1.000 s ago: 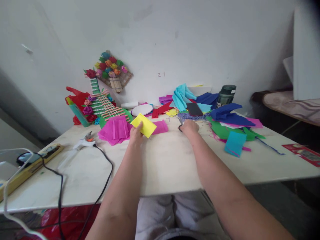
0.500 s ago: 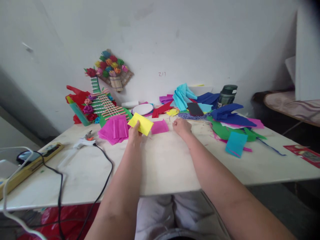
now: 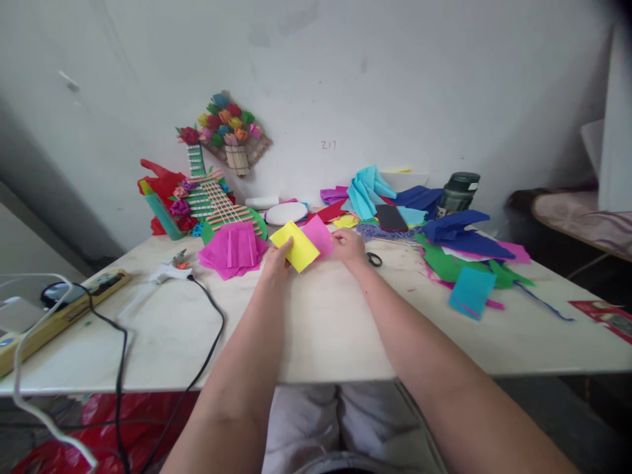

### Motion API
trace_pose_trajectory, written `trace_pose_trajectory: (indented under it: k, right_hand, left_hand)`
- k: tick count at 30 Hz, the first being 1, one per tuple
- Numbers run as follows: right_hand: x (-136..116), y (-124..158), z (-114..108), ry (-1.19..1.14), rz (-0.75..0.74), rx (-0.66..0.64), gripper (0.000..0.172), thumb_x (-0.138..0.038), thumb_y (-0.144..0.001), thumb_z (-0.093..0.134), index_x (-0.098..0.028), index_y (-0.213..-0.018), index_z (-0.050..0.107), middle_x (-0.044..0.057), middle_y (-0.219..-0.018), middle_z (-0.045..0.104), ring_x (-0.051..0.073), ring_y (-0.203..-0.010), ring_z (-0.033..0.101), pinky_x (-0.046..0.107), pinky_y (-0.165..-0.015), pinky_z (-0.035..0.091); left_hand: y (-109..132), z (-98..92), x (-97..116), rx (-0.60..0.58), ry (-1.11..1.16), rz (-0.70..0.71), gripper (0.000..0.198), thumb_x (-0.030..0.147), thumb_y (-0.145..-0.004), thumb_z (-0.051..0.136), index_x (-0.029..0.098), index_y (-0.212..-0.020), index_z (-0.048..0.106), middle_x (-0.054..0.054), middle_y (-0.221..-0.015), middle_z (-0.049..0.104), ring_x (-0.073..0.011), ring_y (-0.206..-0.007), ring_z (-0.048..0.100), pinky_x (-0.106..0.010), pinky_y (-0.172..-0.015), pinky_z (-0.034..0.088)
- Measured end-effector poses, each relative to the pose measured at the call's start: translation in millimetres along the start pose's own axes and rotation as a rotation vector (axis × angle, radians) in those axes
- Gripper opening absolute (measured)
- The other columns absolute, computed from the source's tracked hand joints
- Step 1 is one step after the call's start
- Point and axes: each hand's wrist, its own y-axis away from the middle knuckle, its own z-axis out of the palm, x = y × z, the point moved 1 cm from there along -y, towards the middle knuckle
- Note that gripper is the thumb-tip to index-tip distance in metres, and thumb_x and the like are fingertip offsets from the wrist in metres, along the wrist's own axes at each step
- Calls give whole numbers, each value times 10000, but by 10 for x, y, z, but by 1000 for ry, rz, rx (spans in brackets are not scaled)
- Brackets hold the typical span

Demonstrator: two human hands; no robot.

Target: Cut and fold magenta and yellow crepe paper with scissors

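My left hand (image 3: 277,259) is closed on a yellow paper square (image 3: 295,245), held just above the white table (image 3: 316,329). My right hand (image 3: 348,245) pinches a pink paper piece (image 3: 318,234) lifted beside and partly behind the yellow one. Black-handled scissors (image 3: 374,259) lie on the table just right of my right hand. A stack of magenta crepe paper (image 3: 232,249) sits to the left of my left hand.
A glue gun (image 3: 166,270) with a black cord lies at left, near a power strip (image 3: 59,316). Paper flower crafts (image 3: 207,197) lean on the wall. Loose blue, green and teal paper (image 3: 459,250), a dark jar (image 3: 457,191) and a white roll fill the back right.
My right hand left the scissors, moved left and picked the pink piece up off the table. My left hand kept the yellow square. The scissors now lie uncovered.
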Motion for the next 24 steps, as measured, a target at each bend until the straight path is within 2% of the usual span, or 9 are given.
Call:
trace_pose_trajectory:
  k: [2,5,8,10,14,24]
  right_hand:
    - [-27,-6,-47,-310,40,33,86,-222,-713,530,-182,-710,606,22,-796,639,145,-773,579,266,-735,457]
    - [-46,5,-84,-757,247,23,66,-240,-677,565,-175,-677,559,-26,-614,567,119,-570,548,262,-540,495]
    - [-7,15,-77,-1030,429,32,75,-206,-652,589,-170,-669,525,-48,-562,537,106,-496,534,264,-455,503]
    - [54,14,-46,-1077,521,59,89,-180,-647,600,-169,-660,513,-57,-536,529,100,-460,529,267,-433,509]
    - [187,10,59,-1011,622,121,115,-164,-640,627,-175,-636,513,-60,-496,517,107,-432,527,276,-415,517]
    - [289,15,251,-887,517,82,180,-282,-576,673,-196,-697,570,-16,-582,595,168,-532,588,364,-523,537]
  left_hand:
    - [-4,-5,4,10,6,4,282,186,-619,720,136,-876,613,-85,-849,673,-204,-766,641,-349,-731,525]
    - [-25,-22,-3,23,12,3,290,185,-617,723,133,-879,610,-88,-837,673,-207,-768,642,-342,-731,526]
    - [-40,-40,-13,17,-8,0,316,208,-613,729,136,-895,608,-84,-841,674,-208,-778,642,-339,-740,523]
    - [-37,-45,-15,-3,-24,4,330,232,-609,733,137,-899,606,-84,-855,674,-214,-797,640,-341,-753,519]
    - [-24,-45,-14,-18,-42,12,327,258,-612,730,133,-886,602,-90,-870,673,-227,-825,635,-350,-765,512]
    - [-19,-39,-28,-4,-32,-8,287,224,-629,717,129,-875,604,-78,-850,668,-192,-736,636,-331,-700,521]
